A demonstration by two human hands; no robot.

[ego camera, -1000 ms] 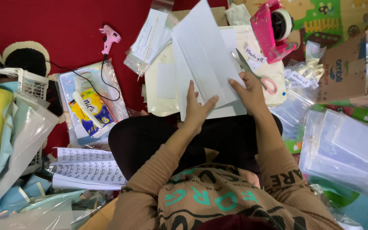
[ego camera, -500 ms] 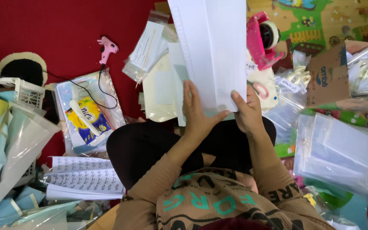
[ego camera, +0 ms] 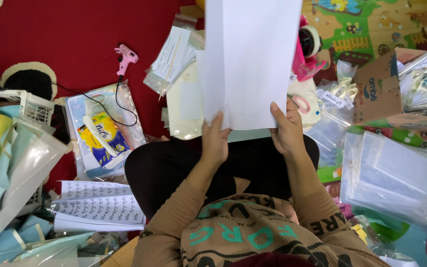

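1. Paper held up in front of the person is the thing in hand: a large white folded sheet of paper [ego camera: 253,59], with its long axis running away from the body, from the hands up past the top edge of the view.
2. Nearest the camera, both forearms in tan knit sleeves reach forward over the black-clad lap.
3. Left hand [ego camera: 215,141] pinches the sheet's lower left corner, thumb on the facing side, fingers hidden behind the paper.
4. Right hand [ego camera: 286,129] clasps the lower right corner in the same way; both hands are equally near, since the sheet rises straight from between them.
5. The sheet looks plain and unprinted, with a soft lengthwise crease making one panel shade darker than the other; it hangs clear of the floor.
6. Beyond and below it lies a cream flat card piece [ego camera: 186,106], partly hidden by the sheet.
7. Left of that, a clear plastic bag of yellow-and-blue packets [ego camera: 100,133] rests on the red carpet [ego camera: 50,34], with a pink hot glue gun [ego camera: 124,57] just beyond.
8. Right of the sheet stands a pink tape dispenser [ego camera: 308,47], and a brown cardboard box [ego camera: 376,94] sits further right.
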